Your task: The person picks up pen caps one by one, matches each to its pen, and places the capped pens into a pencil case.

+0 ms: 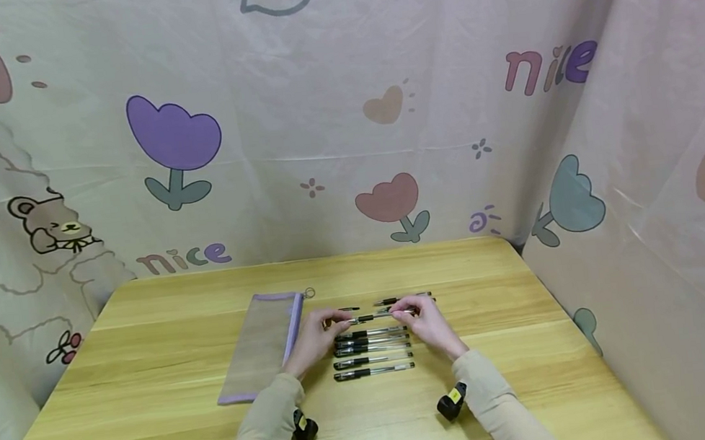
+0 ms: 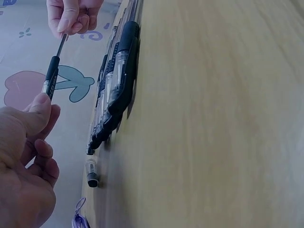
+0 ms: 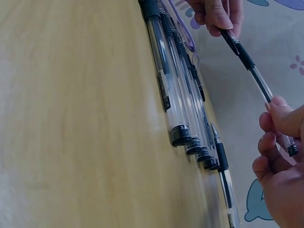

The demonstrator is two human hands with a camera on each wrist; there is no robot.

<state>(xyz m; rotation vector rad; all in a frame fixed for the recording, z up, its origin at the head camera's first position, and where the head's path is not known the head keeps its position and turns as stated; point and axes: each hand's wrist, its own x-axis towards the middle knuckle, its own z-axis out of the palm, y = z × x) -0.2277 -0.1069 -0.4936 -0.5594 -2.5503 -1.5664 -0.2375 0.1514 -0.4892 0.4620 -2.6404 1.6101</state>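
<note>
Between both hands, above the table, is a gel pen [image 1: 366, 318] with a clear barrel and black grip. My left hand [image 1: 316, 336] pinches its capped end between thumb and fingers, partly hiding the cap. The rear of the clear barrel is pinched by my right hand [image 1: 430, 324], and the pen's black end plug [image 3: 292, 150] shows past the fingers. Nearer the body, several capped pens [image 1: 373, 372] lie side by side, caps to the left. Beyond the hands lie a loose pen cap [image 2: 92, 172] and an uncapped pen [image 3: 223, 161] with its tip exposed.
A mesh zip pouch [image 1: 255, 343] with purple edging and a ring pull lies on the wooden table [image 1: 117, 392], left of the pens. A patterned cloth [image 1: 288, 111] hangs behind the table and along its sides.
</note>
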